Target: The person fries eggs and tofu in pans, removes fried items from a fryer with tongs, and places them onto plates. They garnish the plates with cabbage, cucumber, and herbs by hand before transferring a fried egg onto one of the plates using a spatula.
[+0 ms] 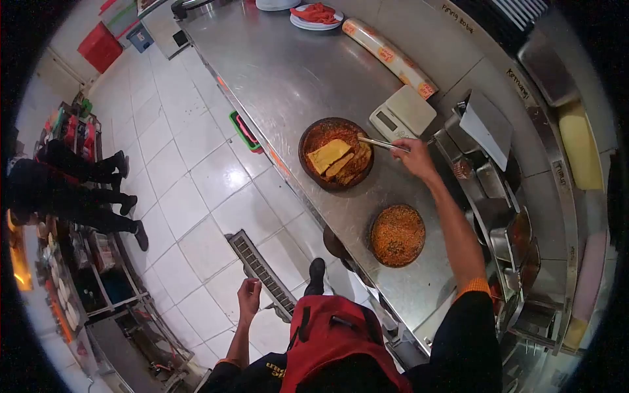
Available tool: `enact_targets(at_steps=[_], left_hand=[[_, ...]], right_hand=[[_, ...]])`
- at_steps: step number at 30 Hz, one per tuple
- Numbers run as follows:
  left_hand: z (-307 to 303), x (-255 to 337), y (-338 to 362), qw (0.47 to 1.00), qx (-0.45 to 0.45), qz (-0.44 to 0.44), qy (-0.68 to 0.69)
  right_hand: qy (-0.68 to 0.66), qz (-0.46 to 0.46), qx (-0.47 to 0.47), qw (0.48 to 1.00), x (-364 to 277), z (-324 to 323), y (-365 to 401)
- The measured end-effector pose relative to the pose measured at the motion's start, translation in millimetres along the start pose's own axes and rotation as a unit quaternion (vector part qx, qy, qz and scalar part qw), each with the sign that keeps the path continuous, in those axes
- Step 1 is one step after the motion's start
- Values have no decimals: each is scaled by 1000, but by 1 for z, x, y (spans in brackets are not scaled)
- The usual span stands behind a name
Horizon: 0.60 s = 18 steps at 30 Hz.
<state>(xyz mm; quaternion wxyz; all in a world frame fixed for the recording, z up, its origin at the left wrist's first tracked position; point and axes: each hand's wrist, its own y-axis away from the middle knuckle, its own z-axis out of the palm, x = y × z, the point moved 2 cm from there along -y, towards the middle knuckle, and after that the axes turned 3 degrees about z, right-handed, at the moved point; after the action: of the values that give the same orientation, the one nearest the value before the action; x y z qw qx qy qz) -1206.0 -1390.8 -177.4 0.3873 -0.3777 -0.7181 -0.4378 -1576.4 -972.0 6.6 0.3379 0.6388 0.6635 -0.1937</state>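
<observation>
My right hand (414, 157) is closed round the handle of metal tongs (383, 143), whose tip reaches the right side of a dark round bowl (305, 171). Yellow slabs of food (329, 156) lie in that bowl on a reddish paste. Nearer to me on the steel counter (262, 59) stands a second round bowl filled with orange-brown, grainy paste (398, 234). Away from the counter, above the floor, my left hand (249, 295) is held with its fingers curled; whether anything is in them is too small to tell.
A white scale (413, 110) and a printed roll (390, 56) lie by the wall. Plates (316, 26) stand at the counter's far end. Metal containers (491, 180) line the right side. Two people (72, 190) stand at the left. A drain grate (262, 272) crosses the floor.
</observation>
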Motion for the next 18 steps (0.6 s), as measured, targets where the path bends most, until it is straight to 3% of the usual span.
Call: enact_targets(at_steps=[10, 12, 16, 18], left_hand=[[11, 38, -3, 998, -8, 57, -5], [8, 44, 1, 999, 0, 50, -2], [5, 42, 5, 999, 0, 40, -17], [8, 44, 1, 999, 2, 47, 4]], right_hand=[[88, -36, 38, 995, -5, 22, 9], [108, -77, 128, 983, -14, 17, 31], [124, -67, 89, 986, -25, 8, 84], [131, -96, 23, 986, -21, 13, 96]])
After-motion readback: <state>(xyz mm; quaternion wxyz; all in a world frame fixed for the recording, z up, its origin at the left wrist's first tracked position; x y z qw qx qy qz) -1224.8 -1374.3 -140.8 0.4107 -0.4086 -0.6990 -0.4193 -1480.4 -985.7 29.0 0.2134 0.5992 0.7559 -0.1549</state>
